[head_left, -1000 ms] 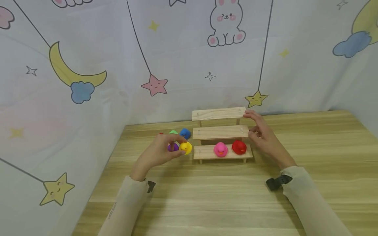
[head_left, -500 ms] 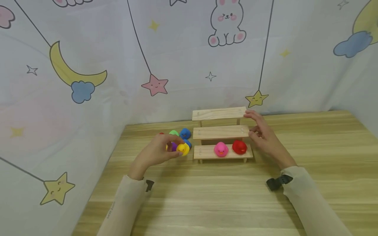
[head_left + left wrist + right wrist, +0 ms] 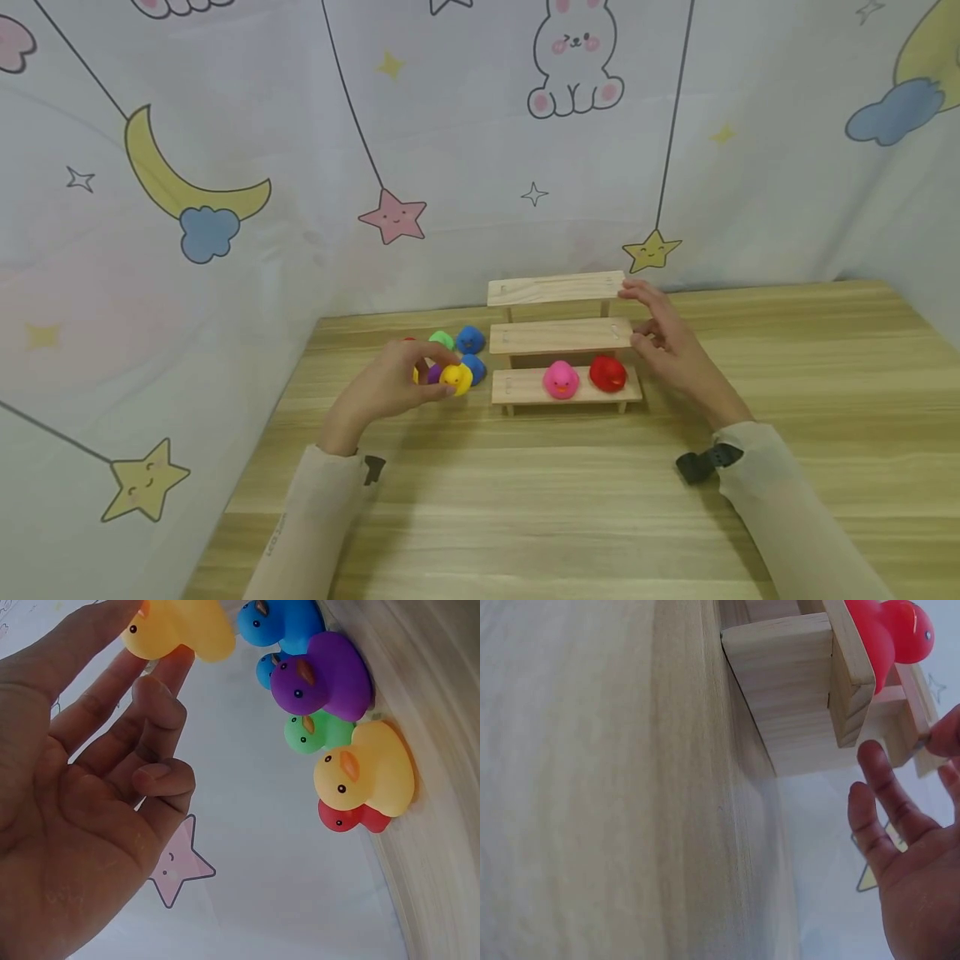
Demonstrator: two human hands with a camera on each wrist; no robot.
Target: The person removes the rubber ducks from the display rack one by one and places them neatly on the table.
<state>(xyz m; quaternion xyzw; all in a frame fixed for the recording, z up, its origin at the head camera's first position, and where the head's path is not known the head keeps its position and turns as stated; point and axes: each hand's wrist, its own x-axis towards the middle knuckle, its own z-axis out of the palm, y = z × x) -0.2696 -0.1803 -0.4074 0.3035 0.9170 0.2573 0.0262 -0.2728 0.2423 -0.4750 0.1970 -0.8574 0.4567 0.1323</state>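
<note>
Pinching a yellow rubber duck [image 3: 456, 380] between thumb and fingertips, the left hand [image 3: 386, 385] is keeping it off the wood-grain surface [image 3: 525, 500], left of a three-tier wooden stand [image 3: 558, 336]. Behind and beside that hand, more ducks are sitting in a cluster: two blue ducks [image 3: 470, 340], a green duck [image 3: 441, 339], a purple duck [image 3: 322, 679], a second yellow duck [image 3: 375, 769] and a small-looking, partly hidden red duck [image 3: 356, 817]. The right hand [image 3: 675, 350] is touching the right end of the stand, thumb by the middle tier and a finger by the top one, its fingers relaxed rather than clenched. On the lowest tier, a pink duck [image 3: 561, 381] is facing forward, and just beside it another red duck [image 3: 607, 375] is standing toward the right end. Behind everything, a white printed cloth [image 3: 472, 150] is hanging.
</note>
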